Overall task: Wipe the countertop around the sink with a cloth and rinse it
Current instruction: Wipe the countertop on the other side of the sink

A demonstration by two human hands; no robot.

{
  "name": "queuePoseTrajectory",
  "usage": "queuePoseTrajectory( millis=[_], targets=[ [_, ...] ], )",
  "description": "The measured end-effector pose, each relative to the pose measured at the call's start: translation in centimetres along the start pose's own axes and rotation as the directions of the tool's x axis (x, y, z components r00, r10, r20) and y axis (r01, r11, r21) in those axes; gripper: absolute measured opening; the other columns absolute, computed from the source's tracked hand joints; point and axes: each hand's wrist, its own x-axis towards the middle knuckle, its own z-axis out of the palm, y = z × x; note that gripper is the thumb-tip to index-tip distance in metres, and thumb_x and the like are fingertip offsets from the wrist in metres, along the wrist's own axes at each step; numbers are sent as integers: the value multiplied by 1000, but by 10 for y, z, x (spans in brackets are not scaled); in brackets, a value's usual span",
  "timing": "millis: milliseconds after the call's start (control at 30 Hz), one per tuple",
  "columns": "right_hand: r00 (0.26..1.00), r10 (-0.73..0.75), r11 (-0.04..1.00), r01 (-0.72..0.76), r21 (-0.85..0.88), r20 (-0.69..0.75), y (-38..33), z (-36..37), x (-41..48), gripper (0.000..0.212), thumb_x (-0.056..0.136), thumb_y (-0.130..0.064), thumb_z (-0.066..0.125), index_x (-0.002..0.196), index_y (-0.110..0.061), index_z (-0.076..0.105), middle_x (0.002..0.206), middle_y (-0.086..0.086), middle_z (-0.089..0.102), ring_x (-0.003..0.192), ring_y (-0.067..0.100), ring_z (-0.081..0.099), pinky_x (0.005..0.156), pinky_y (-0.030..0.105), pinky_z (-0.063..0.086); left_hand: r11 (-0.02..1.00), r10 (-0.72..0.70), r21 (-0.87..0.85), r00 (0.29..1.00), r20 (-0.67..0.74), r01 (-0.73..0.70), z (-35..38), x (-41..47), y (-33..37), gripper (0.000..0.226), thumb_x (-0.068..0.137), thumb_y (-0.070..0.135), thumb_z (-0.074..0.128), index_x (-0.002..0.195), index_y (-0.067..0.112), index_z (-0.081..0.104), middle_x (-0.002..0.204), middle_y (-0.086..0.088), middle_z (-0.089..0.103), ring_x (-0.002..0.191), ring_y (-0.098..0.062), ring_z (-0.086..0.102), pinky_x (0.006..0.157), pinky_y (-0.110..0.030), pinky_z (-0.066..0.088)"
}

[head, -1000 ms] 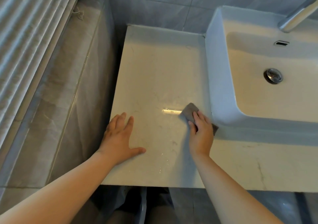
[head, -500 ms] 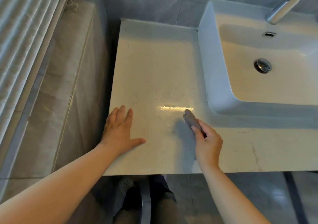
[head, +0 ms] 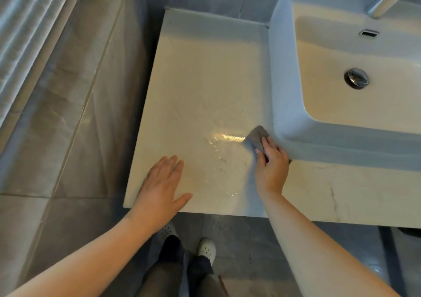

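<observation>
While your right hand (head: 271, 166) pressed the grey cloth (head: 257, 137) onto the countertop (head: 205, 73), its fingers were curled down over the cloth's near part, pinning it flat. Cloth sat just beside the front-left corner of the white sink (head: 284, 68), near the front edge of the counter. Wet streaks glinted on the surface left of the cloth. Your left hand (head: 161, 187) lay flat on the counter, palm down, fingers spread straight, thumb out, holding nothing. Drain (head: 356, 78) showed in the basin.
</observation>
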Motion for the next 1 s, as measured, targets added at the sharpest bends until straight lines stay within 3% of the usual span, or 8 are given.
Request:
queuePoseTrajectory(
  millis=[100,267,467,567,667,767,867,1000],
  targets=[
    [997,-77,997,76,32,27,-5,0,-24,35,91,-14,60,126,-12,61,132,0,59,115,14,45,98,21,32,1000,-13,27,1000,11,13,6,-3,2,80,90,57,42,151,20,7,160,-1,0,146,-20,-4,115,-31,1],
    [983,-162,986,158,55,90,-10,-2,-65,35,89,-15,63,123,-15,63,130,-4,60,112,13,48,95,27,39,996,-26,88,998,49,22,8,-2,0,81,90,59,40,151,19,5,160,-1,-5,146,-21,-8,116,-33,1],
    [961,-187,974,155,163,204,-15,-17,-111,34,89,-16,62,123,-19,64,129,-11,58,115,4,44,98,21,38,993,-51,111,996,77,42,6,-1,3,81,91,59,40,152,19,3,159,0,-8,145,-20,-11,117,-34,1],
    [958,-116,953,33,302,262,-16,-29,-119,34,90,-11,62,122,-23,62,118,-17,61,110,5,52,96,18,42,992,-52,117,996,77,42,5,0,2,81,90,59,41,152,19,5,160,-1,-6,146,-21,-9,118,-35,4],
    [986,-6,909,-65,412,168,-16,-47,-111,32,91,-12,61,120,-23,63,104,-16,64,101,1,57,87,9,42,989,-55,140,995,87,42,6,0,1,82,90,61,39,151,19,4,159,-1,-7,145,-21,-10,119,-36,5],
    [998,66,934,-67,352,14,-4,-59,-93,31,91,-13,60,121,-18,62,100,-15,61,96,5,57,83,7,40,989,-54,143,995,85,41,7,0,1,82,90,61,39,151,19,5,160,-1,-6,145,-21,-9,118,-36,5],
    [997,82,970,-83,229,13,14,-53,-93,32,92,-16,58,124,-13,62,112,-4,65,105,16,57,89,20,45,989,-52,144,995,83,40,7,1,2,81,90,59,41,152,18,6,160,-2,-5,146,-22,-9,118,-36,5],
    [997,73,988,-75,138,18,8,-32,-126,37,91,-19,57,128,-16,58,132,-6,57,116,12,42,93,21,37,989,-50,146,995,85,37,8,1,1,82,90,59,41,151,18,5,160,-2,-5,145,-22,-9,118,-36,6]
  ],
)
